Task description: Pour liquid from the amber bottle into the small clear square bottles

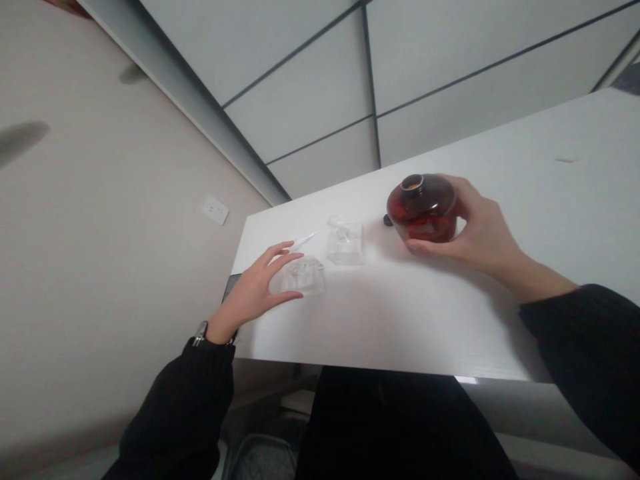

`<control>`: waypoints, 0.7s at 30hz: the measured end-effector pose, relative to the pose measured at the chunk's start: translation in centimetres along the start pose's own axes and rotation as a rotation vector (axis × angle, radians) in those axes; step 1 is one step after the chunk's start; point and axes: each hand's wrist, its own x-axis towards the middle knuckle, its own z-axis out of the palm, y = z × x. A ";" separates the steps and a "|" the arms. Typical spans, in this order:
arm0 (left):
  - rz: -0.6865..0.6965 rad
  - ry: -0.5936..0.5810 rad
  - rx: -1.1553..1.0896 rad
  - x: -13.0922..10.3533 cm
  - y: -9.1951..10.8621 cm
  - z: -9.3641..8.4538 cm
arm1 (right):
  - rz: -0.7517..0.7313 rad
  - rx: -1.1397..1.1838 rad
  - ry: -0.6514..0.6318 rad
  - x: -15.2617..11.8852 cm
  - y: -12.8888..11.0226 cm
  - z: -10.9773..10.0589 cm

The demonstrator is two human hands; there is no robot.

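Note:
My right hand (473, 230) is wrapped round a dark reddish-brown bottle (425, 210), its short neck uncapped and tilted a little toward me. A small black cap (387, 220) lies on the table just left of it. At the left, my left hand (265, 283) has its thumb and fingers spread beside a clear glass-like container (306, 275); whether they touch cannot be made out. Another clear square container (345, 243) stands between the two hands, with a clear piece on its top. A thin, clear dropper-like stick (306, 239) lies behind the left fingertips.
The white table (390, 320) meets a wall with a socket (216, 209) on the left and pale cabinet panels (320, 100) at the back. A small beige sliver (566, 160) lies at the far right. Under the table's front edge is a bin-like container (263, 457).

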 end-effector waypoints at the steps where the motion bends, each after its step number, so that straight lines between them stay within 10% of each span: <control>1: 0.011 0.003 0.007 0.1 0.0 0.0 | 0.007 0.000 -0.003 0.0 0.0 0.0; 21: 0.106 0.093 0.137 0.9 -0.6 0.4 | 0.181 -0.015 -0.037 -0.5 0.8 -0.1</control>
